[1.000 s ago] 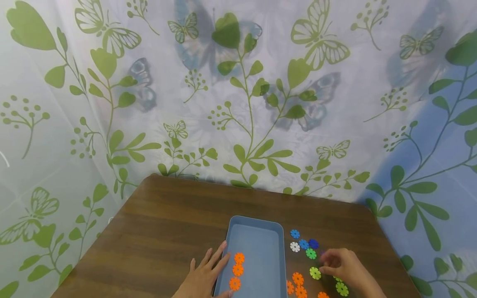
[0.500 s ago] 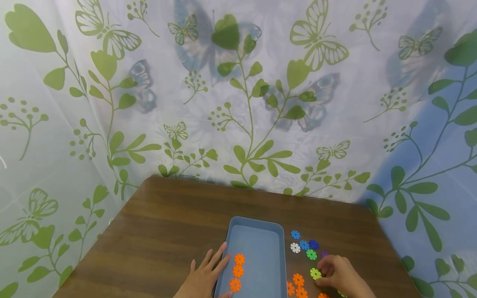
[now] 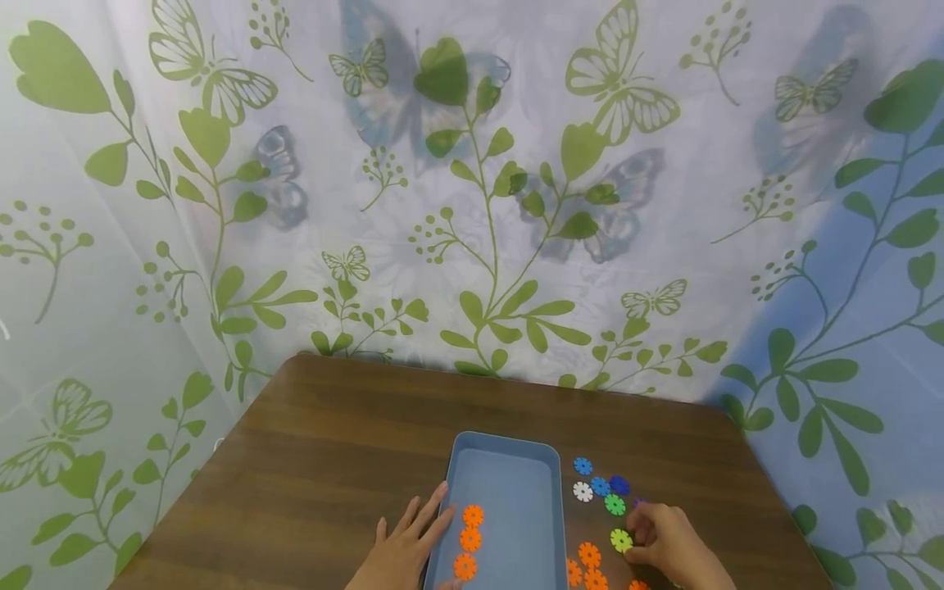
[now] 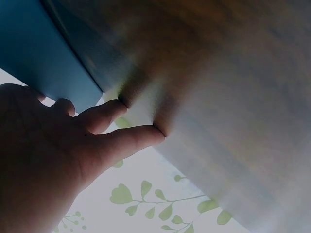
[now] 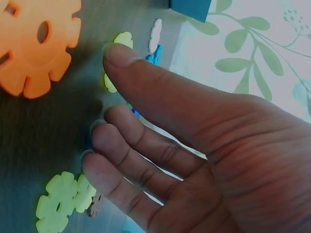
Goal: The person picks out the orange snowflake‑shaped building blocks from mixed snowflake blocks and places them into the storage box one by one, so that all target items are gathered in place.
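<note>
My left hand (image 3: 398,547) rests with spread, straight fingers across the left rim of a blue-grey tray (image 3: 527,508). Inside the tray, along that side, lies a row of orange notched plastic discs (image 3: 470,538). To the right of the tray, my right hand (image 3: 671,545) is low over the table, thumb and fingertips at the edge of a yellow-green notched disc (image 3: 621,541). In the right wrist view a gap shows between the thumb (image 5: 146,82) and the bent fingers, with nothing held there; the thumb overlaps the yellow-green disc (image 5: 125,39).
Right of the tray lie a white disc (image 3: 583,492), a green disc (image 3: 614,504), a dark blue disc (image 3: 619,486), lighter blue ones and a partly covered purple disc (image 3: 638,503). Loose orange discs (image 3: 590,555) lie nearer. A leaf-patterned curtain (image 3: 413,205) hangs behind the brown table (image 3: 354,426).
My right hand has shifted left and slightly down to the yellow-green disc, covering green discs that showed under it before. The left hand stays on the tray rim.
</note>
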Motion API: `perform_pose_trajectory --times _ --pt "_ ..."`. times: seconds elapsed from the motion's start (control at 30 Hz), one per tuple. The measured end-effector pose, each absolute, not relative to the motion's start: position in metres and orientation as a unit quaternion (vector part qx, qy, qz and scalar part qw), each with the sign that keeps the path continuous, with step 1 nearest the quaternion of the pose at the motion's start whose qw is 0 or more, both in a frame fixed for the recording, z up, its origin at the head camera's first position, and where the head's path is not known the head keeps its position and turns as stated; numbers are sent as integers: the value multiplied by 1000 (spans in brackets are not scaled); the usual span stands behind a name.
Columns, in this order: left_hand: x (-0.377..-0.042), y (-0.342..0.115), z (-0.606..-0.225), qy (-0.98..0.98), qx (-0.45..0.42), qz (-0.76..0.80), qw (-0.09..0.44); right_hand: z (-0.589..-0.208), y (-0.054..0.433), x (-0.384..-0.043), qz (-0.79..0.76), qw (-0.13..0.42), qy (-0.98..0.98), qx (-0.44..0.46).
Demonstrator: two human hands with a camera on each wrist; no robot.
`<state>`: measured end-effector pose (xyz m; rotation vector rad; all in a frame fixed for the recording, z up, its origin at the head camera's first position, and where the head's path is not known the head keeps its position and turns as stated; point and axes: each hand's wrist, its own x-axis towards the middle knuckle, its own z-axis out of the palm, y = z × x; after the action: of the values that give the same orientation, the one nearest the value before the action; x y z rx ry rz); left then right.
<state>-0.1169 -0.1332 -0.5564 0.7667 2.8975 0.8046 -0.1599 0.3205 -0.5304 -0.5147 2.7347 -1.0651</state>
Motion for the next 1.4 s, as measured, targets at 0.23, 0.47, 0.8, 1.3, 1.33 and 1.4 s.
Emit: perform_pose_trajectory --times 0.23,0.47,0.8,1.3,1.33,1.4 --pt "-119 -134 -554 928 243 278 46 -535 326 -160 -332 71 923 -182" --pt "-120 -134 -558 926 246 284 40 -531 332 -152 -343 175 912 -141" --pt "-120 -134 -561 927 255 273 19 -595 366 -174 -338 200 907 -151" --pt "-117 -133 -557 932 251 260 27 -630 391 -180 -379 221 880 -185" --pt "-117 -133 -556 931 250 263 30 -629 392 -180 -386 229 875 -180" --pt "-117 -133 -554 931 249 266 36 -628 393 -179 -397 243 869 -168"
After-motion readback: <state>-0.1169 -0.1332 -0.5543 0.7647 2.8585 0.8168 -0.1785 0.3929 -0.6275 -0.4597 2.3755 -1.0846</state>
